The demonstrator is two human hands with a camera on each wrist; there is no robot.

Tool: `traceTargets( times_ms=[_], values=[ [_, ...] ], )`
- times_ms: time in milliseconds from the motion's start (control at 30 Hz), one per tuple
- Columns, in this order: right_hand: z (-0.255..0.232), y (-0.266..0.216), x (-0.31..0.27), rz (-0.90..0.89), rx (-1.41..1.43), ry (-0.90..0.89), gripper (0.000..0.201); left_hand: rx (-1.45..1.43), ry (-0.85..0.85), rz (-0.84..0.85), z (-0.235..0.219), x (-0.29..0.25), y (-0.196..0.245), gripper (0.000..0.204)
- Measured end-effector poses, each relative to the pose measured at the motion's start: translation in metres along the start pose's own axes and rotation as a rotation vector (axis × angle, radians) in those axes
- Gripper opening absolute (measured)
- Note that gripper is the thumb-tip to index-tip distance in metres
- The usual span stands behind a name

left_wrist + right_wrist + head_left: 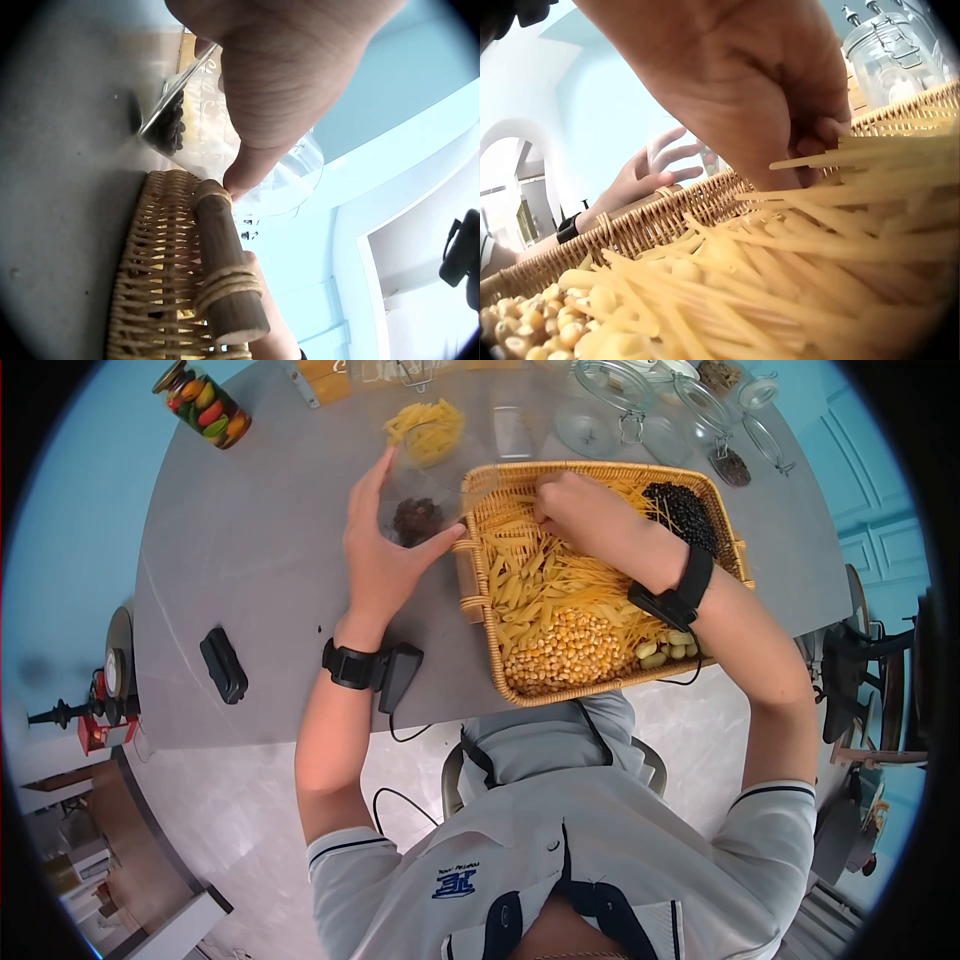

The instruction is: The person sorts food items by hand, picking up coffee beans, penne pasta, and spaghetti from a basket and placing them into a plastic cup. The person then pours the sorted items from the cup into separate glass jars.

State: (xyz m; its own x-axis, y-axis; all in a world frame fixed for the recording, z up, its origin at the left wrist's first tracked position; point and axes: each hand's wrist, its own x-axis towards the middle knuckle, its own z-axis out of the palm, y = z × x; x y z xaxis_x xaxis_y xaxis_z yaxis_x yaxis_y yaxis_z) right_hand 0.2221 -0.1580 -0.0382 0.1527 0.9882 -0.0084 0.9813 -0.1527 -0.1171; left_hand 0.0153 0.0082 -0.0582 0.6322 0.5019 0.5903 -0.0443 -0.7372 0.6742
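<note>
My left hand spans a clear container with dark red pieces at its bottom, fingers on the far side and thumb near the basket's left handle. Inside the wicker basket, my right hand reaches down among the pasta at the upper left. In the right wrist view the right hand has curled fingers at the pasta; its fingertips are partly hidden, so what they pinch is unclear. Penne, long thin pasta, corn kernels, black beans and pale green pods fill the basket.
Beyond the left hand is yellow pasta, seen through clear glass. Open clip-top jars stand at the back right. A jar of colourful vegetables stands back left, and a black case lies on the left of the table.
</note>
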Motion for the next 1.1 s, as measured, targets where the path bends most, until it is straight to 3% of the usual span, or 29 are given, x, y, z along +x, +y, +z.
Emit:
traceTargets(
  times_ms=[100,200,300,400,600,933,1100],
  values=[
    [0.001,0.003,-0.002,-0.032,0.085,0.105,0.008,0.005,-0.014,-0.001,0.0,0.001,0.0,0.094],
    [-0.015,-0.002,0.004,0.007,0.19,-0.102,0.008,0.004,-0.027,-0.017,0.0,0.001,0.002,0.094],
    [-0.012,0.003,0.004,-0.011,0.228,-0.106,0.01,-0.002,-0.003,0.007,0.001,0.002,-0.001,0.094],
    [-0.014,0.001,0.005,-0.052,0.211,-0.062,0.011,-0.007,0.012,0.011,0.003,0.001,-0.003,0.095],
    [-0.037,-0.002,0.008,0.047,0.302,-0.003,0.015,-0.016,0.014,0.008,0.003,0.0,-0.005,0.095],
    [-0.028,0.019,0.01,0.162,0.746,0.166,0.018,-0.018,0.008,-0.006,0.001,0.001,-0.001,0.094],
    [-0.067,-0.012,0.018,0.149,0.968,0.223,0.017,-0.009,0.014,0.01,0.0,0.002,0.001,0.094]
  ],
)
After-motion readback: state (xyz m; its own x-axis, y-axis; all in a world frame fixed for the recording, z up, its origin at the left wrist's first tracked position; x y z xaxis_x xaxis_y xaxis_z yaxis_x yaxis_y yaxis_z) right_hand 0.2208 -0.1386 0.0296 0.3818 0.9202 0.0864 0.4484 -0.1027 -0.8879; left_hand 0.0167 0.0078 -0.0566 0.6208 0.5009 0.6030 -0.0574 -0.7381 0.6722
